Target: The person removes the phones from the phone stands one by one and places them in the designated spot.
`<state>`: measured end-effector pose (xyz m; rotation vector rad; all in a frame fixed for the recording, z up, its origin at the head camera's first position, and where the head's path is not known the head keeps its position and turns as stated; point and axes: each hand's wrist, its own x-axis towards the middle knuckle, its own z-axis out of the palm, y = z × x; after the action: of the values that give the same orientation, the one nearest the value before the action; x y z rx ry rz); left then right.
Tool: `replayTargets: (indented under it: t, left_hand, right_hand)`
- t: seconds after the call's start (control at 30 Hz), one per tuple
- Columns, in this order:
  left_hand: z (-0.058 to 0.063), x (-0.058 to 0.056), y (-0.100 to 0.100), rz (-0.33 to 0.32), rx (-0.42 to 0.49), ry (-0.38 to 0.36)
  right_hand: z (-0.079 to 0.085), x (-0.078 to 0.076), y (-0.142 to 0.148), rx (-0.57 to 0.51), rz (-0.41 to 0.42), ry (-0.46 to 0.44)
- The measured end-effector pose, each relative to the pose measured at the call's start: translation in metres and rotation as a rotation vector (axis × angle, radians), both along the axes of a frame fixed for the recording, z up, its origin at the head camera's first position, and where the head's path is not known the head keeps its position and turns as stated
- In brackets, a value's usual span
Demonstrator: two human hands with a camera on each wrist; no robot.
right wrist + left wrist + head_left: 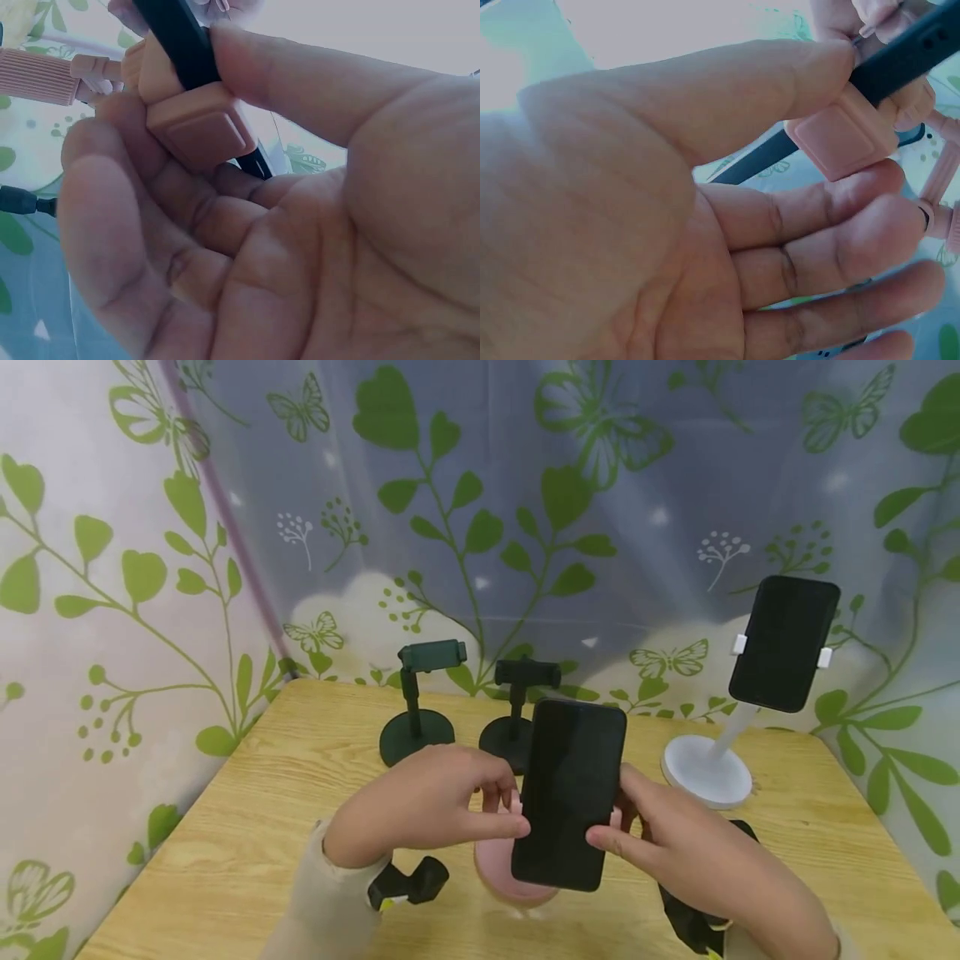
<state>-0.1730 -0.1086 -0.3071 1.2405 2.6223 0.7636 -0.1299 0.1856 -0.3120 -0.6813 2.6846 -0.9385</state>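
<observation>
A black phone (pixel 570 785) sits upright, leaning slightly, in a pink phone stand (pixel 501 870) at the middle front of the table. My left hand (pixel 435 797) pinches the stand's left clamp arm, thumb at the phone's edge. In the left wrist view the pink clamp end (pixel 844 141) lies between thumb and forefinger, the other fingers stretched out below. On the opposite side my right hand (pixel 675 839) holds the other clamp arm. The right wrist view shows its pink clamp end (pixel 202 133) with the thumb on the phone's edge and curled fingers behind.
A dark green phone stand (pixel 416 735) and a black phone stand (pixel 517 681) stand behind my hands. At the right, a white phone stand (pixel 705 772) bears another black phone (pixel 784 643). Leaf-printed curtains (pixel 480 602) border the wooden table (pixel 247 827) behind and at both sides.
</observation>
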Motion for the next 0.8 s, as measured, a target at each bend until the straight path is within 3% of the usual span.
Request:
replayTargets:
  t: [0.13, 0.27, 0.4, 0.57, 0.8]
  left_hand:
    - [-0.001, -0.002, 0.000, -0.021, 0.023, -0.031]
    - [-0.003, -0.004, 0.001, -0.027, 0.028, -0.059]
    - [-0.005, -0.004, 0.002, -0.018, 0.027, -0.068]
    - [-0.005, -0.002, 0.004, -0.017, 0.034, -0.083]
    - [-0.005, -0.001, 0.009, -0.037, 0.048, -0.178]
  right_hand:
    - [0.005, 0.004, -0.001, -0.078, -0.098, 0.064]
    - [0.018, 0.011, -0.012, -0.164, -0.290, 0.302]
    - [0.037, 0.016, -0.033, 0.004, -0.425, 0.511]
    - [0.051, 0.015, -0.059, 0.219, -0.397, 0.651]
    - [0.053, 0.003, -0.079, 0.422, -0.361, 0.670]
